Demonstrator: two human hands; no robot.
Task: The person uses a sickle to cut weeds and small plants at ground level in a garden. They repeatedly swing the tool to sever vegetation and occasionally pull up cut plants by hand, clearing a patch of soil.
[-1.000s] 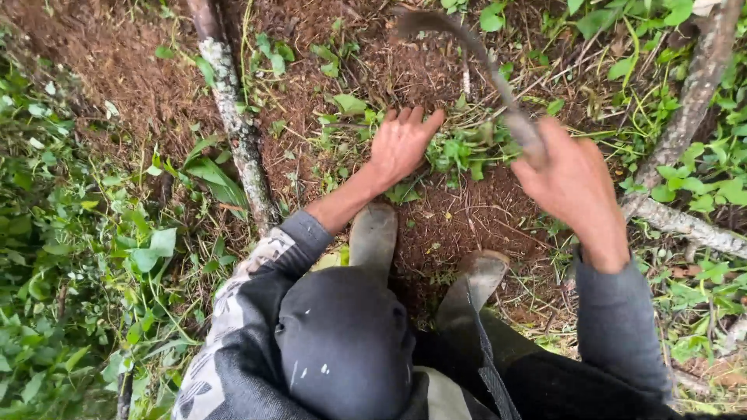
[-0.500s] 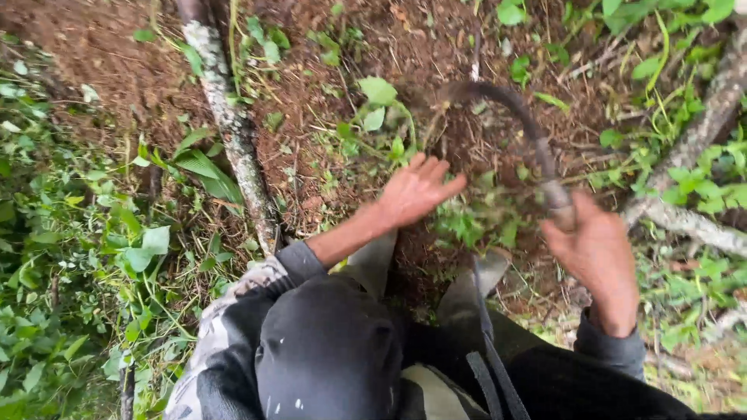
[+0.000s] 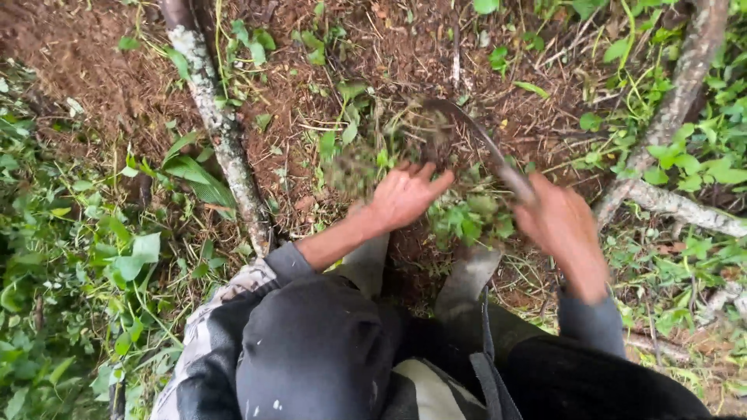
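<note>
Reddish-brown soil (image 3: 101, 85) strewn with dry litter and green weeds fills the ground, a lichen-spotted branch (image 3: 222, 132) lying at left. Since the earlier frame the curved sickle (image 3: 475, 140) has swung lower and nearer, its blade now among the weeds (image 3: 467, 218). The right hand (image 3: 564, 225), blurred, is clenched round its handle. The left hand (image 3: 405, 194) has closed into a loose grasp on a weed clump just left of the blade.

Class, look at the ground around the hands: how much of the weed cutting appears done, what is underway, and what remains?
Done: bare brown soil shows beyond the hands. In hand: the right hand swings a curved sickle into the weed clump that the left hand grips. Left: thick green growth at the left edge and more on the right.
</note>
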